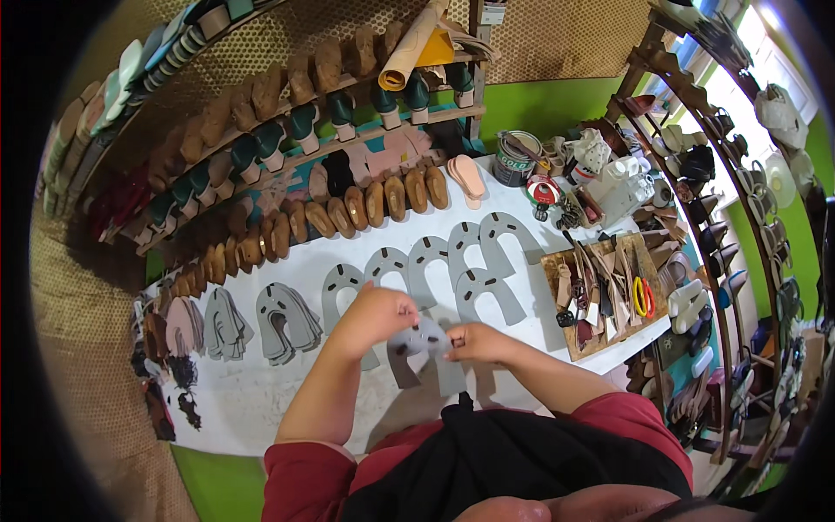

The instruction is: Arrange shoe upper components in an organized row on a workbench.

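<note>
Both hands are closed on a grey U-shaped shoe upper piece (pixel 423 338) with dark slots, raised above the white table in front of me. My left hand (pixel 383 315) pinches its upper left edge, and my right hand (pixel 477 342) grips its right side. Just beyond, several matching grey pieces lie spread out, some overlapping, among them a near one (pixel 499 302) and a far right one (pixel 515 235). To the left sit two piles of the same shape, a fanned stack (pixel 300 322) and a farther stack (pixel 228 326).
A tool board (pixel 594 347) with scissors and hand tools lies at the right. Behind it stand a paint can (pixel 517 159) and clear bottles (pixel 628 193). Wooden shoe lasts (pixel 397 200) line the table's back, with pink insoles (pixel 467 178) beside them. Shoe racks (pixel 726 228) flank the right side.
</note>
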`<state>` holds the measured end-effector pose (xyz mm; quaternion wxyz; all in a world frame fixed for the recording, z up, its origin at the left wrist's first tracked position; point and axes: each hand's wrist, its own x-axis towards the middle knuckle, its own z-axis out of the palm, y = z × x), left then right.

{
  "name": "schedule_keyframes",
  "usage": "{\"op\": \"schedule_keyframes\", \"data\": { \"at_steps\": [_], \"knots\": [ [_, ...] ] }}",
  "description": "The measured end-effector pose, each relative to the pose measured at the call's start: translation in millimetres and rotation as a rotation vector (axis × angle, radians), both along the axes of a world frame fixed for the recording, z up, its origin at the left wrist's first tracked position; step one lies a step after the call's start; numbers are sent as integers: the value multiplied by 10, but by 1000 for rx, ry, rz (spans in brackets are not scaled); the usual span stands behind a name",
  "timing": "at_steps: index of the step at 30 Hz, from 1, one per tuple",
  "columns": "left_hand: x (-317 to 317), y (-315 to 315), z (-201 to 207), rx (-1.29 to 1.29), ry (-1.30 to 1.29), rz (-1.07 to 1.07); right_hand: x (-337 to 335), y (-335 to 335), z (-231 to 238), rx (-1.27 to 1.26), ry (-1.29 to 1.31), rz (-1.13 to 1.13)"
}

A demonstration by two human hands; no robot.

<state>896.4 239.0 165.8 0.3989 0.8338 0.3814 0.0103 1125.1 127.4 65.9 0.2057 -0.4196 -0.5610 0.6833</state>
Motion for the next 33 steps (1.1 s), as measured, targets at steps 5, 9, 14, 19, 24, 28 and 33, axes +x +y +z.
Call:
{"op": "schedule_keyframes", "data": {
  "at_steps": [5, 9, 14, 19, 24, 28, 33],
  "knots": [
    [300, 348, -980, 300, 126, 129, 19, 268, -401, 213, -514, -282],
    [315, 394, -1560, 410, 127, 182, 22, 339, -618, 381, -626, -428],
    [394, 365, -1510, 483, 137, 244, 40, 325, -598, 430, -784, -408],
    [311, 160, -1597, 703, 72, 287, -45, 184, -682, 771, -869, -413],
    [247, -123, -1743, 557, 55, 41, -155, 11, -802, 830, -1011, -171],
    [254, -153, -1688, 516, 177, 42, -179, 31, -765, 804, -1105, -107],
    [24, -179, -1725, 451, 50, 121, -254, 40, -715, 807, -1068, -87]
  ]
}}
